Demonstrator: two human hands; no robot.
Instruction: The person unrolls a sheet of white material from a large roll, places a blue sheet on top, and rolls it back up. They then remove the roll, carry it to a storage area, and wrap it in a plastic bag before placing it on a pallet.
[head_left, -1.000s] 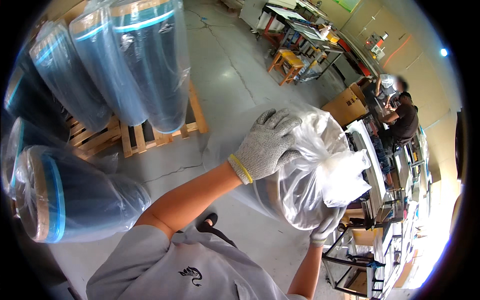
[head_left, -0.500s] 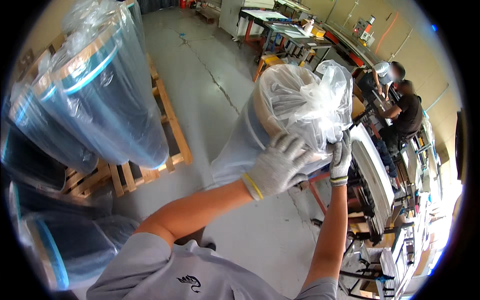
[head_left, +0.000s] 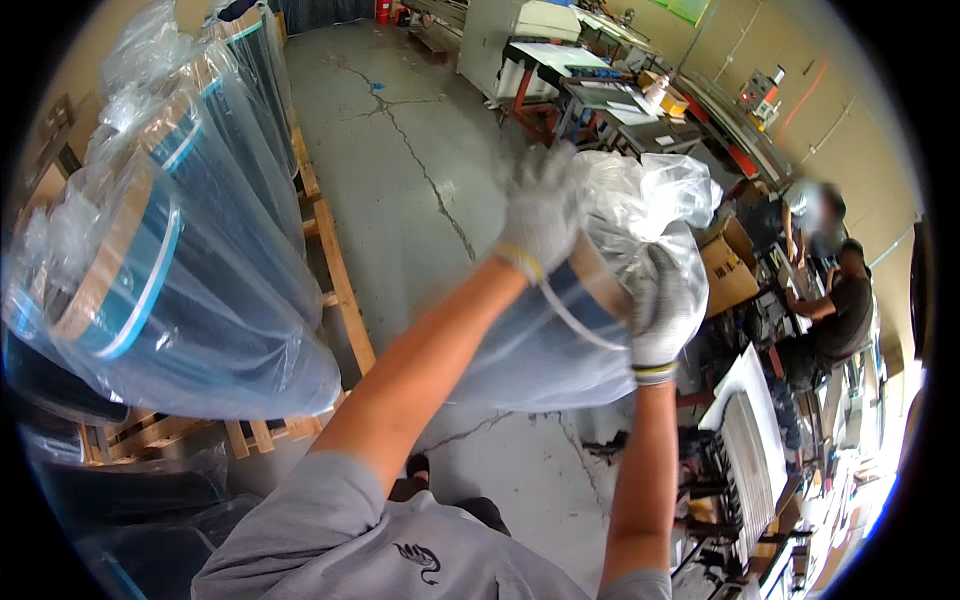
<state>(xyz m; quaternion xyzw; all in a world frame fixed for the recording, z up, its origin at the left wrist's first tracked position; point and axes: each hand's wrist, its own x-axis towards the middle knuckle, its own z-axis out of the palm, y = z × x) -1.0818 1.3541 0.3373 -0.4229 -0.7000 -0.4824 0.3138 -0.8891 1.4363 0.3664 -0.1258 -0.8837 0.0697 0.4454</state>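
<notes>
In front of me stands a tall dark roll (head_left: pixel 540 345) inside a clear plastic bag, with a brown band round its upper edge. The bag's gathered top (head_left: pixel 650 205) bunches up over the roll's end. My left hand (head_left: pixel 545 215), in a grey knit glove with a yellow cuff edge, is at the left side of the roll's top, fingers spread though smeared by motion. On the near right side of the top is my right hand (head_left: pixel 665 320), gloved alike and against the plastic. Blur hides how its fingers are bent.
Several similar bagged rolls (head_left: pixel 240 290) stand on wooden pallets (head_left: pixel 345 285) at left. A cracked grey floor (head_left: pixel 390 200) runs between. Behind the roll are worktables (head_left: pixel 620 100) and a cardboard box (head_left: pixel 730 268). Two people (head_left: pixel 835 310) work at right, near a stack of long panels (head_left: pixel 750 460).
My left hand has moved up and away from the roll's near side to its left side. My right hand stays by the near right edge. The whole view has shifted.
</notes>
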